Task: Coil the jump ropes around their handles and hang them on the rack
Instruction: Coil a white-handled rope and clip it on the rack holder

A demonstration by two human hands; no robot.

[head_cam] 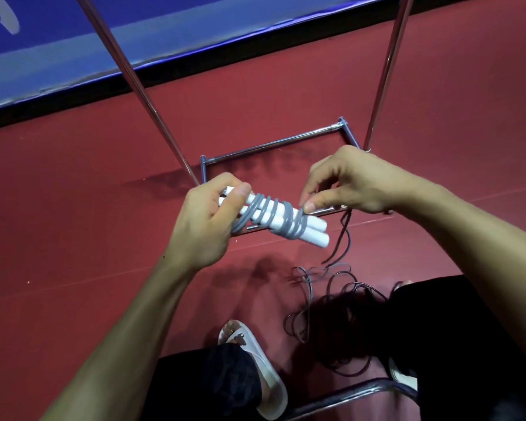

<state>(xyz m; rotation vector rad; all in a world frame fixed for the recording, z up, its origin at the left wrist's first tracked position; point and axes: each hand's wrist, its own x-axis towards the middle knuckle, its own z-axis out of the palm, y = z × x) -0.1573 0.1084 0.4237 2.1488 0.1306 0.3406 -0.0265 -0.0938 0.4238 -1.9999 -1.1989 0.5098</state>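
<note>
Forearms come in bare from the bottom edge, both reaching fwd to the work. Pair of white plastic jump-rope handles (289, 227) is held side by side in mid-air above the floor, long axis running upper left to lower right, free ends pointing lower right. Grey rubbery rope (272, 211) sits round their mid-section in several turns.

The left hand (207, 226) grips the upper-left ends, fingers & thumb curled round both. The right hand (356, 183) is just above the coil's right end, thumb & forefinger pinching the rope where it leaves the last turn. It's the working hand, nearer the unwound part.

From that pinch the rope drops to a dark tangle of slack (340, 299) on the floor by the right leg; one rope or more, can't tell. Lots of slack, so prob. many turns to go, each crosswise to the handles' axis. Nothing hung yet.

Chrome tube rack base (274, 144) lies on the floor just beyond the hands, w/ two uprights rising; top rail out of view. Red matte floor (73, 208) all round, blue padded strip (73, 50) w/ black edge along the far side. White sandal (261, 369) & black trousers below.
</note>
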